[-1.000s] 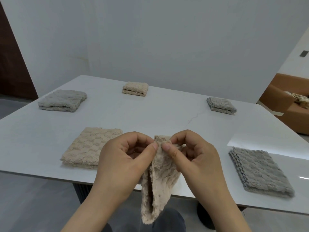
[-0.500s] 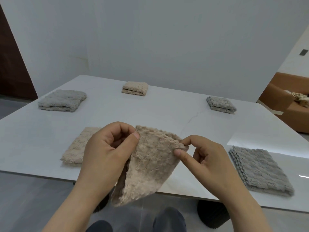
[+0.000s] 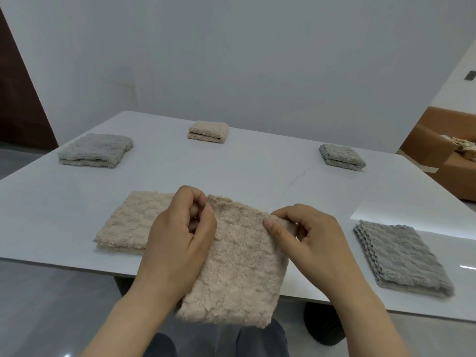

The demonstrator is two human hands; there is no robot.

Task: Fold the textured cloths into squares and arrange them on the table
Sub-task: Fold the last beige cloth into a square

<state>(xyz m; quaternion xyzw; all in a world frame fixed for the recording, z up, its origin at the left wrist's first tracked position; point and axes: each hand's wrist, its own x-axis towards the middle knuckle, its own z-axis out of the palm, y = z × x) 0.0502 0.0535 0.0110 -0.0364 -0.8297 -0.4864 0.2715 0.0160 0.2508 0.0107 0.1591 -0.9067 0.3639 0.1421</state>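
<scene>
Beige fluffy textured cloth [image 3: 237, 269] hangs spread over the white table's [image 3: 257, 173] near edge. Left hand [image 3: 180, 243] and right hand [image 3: 309, 243] each pinch a top corner between thumb and curled fingers.

Pale grey wall [image 3: 231, 60], brown sofa [image 3: 427, 140].

Soft, even light fills the scene, moderately bright. The glossy white rectangular table [image 3: 231, 176] carries a pale reflected patch on its right side and a small glare streak at the near right. Shadows beneath things are faint. Wide-angle distortion bows the table's edges; fine detail is slightly soft.
</scene>
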